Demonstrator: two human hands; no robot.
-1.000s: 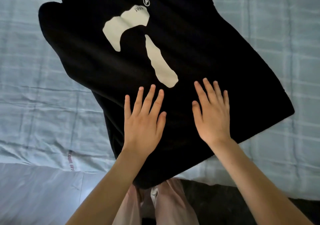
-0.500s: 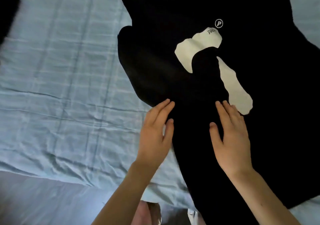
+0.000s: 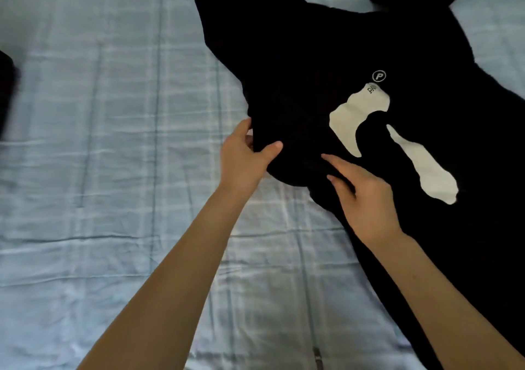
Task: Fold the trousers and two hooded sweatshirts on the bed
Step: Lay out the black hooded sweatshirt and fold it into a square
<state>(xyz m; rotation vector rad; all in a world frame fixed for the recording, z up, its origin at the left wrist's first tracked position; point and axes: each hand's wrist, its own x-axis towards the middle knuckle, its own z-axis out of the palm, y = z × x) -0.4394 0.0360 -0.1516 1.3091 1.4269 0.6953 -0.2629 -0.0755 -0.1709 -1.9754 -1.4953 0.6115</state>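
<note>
Sweatshirt (image 3: 312,57), black, lies spread on bed (image 3: 113,170), cream print (image 3: 352,119) facing up, just right of both hands. Left hand (image 3: 244,159) grip closed on sweatshirt's bulging side edge: thumb on top, fingers tucked under fabric, likely to lift this flap and fold it inward. Right hand (image 3: 366,199) just right of that grip, fingers straight, resting flat on cloth, holding nothing; probably pins body so fold line stays put. Dark shape (image 3: 5,91) far left of grip at frame edge, maybe another garment; cannot tell.
</note>
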